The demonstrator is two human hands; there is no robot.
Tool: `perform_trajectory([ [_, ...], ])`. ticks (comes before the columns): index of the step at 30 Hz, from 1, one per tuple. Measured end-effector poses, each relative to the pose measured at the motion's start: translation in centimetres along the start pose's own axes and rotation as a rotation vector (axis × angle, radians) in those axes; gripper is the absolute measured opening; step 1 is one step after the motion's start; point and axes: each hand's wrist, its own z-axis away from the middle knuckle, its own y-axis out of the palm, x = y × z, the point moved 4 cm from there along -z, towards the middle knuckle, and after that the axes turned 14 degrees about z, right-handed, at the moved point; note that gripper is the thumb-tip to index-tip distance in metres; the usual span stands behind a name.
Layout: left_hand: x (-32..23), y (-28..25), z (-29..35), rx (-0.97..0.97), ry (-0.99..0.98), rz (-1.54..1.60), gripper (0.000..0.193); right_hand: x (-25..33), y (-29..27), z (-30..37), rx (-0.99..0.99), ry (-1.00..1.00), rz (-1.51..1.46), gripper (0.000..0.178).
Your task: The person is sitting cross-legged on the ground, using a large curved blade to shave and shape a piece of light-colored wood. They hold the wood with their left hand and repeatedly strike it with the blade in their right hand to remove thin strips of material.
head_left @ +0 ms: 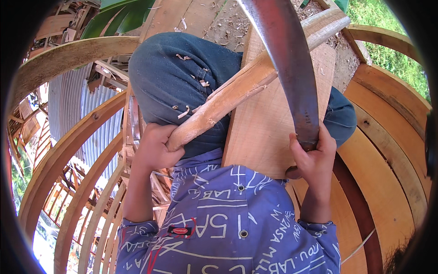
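My left hand (157, 147) is closed around the near end of a pale, peeled wooden stick (228, 100), which slants up and away to the right across my lap. My right hand (315, 153) is closed on a machete (297, 77), its fingers up by the base of the broad dark blade. The end of the handle (293, 172) pokes out below that hand. Pointing away from me, the blade passes over the stick and hides part of it; whether they touch, I cannot tell. Beneath both lies a wide wooden board (260, 128) between my legs.
Curled shavings (204, 83) lie on my jeans (178, 68). Curved wooden ribs (68, 173) rise on the left, with corrugated metal sheets (98, 132) beyond. Curved planking (369, 150) forms the right side. A large green leaf (121, 16) hangs at the far left.
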Motion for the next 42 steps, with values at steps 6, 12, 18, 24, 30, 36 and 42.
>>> perform_trajectory([
  [6, -0.3, 0.0, 0.2, 0.002, -0.008, 0.027, 0.018, 0.0, -1.6, -0.3, -0.152, 0.15, -0.173, 0.021],
  [12, 0.2, 0.0, 0.3, -0.013, 0.048, -0.018, 0.017, -0.4, -0.1, 0.8, 0.007, 0.04, 0.005, 0.022],
  [18, -0.3, 0.0, 0.0, 0.014, -0.013, 0.045, 0.018, -0.4, -1.5, 0.4, -0.07, 0.211, -0.165, 0.024],
  [24, -0.2, 0.2, 0.7, -0.034, 0.059, 0.028, 0.017, -1.3, 0.0, 1.7, 0.08, 0.097, -0.069, 0.036],
  [30, -0.4, 0.2, 0.3, -0.036, 0.054, 0.017, 0.02, -0.1, -0.5, 2.0, -0.002, 0.163, -0.147, 0.029],
  [36, -0.7, 0.3, 0.5, -0.071, 0.077, -0.003, 0.02, -0.6, -0.3, 2.1, 0.039, 0.118, -0.067, 0.023],
  [42, 0.1, 0.7, 0.1, -0.079, 0.075, 0.009, 0.02, -0.1, 0.6, 2.0, -0.007, 0.075, -0.038, 0.023],
])
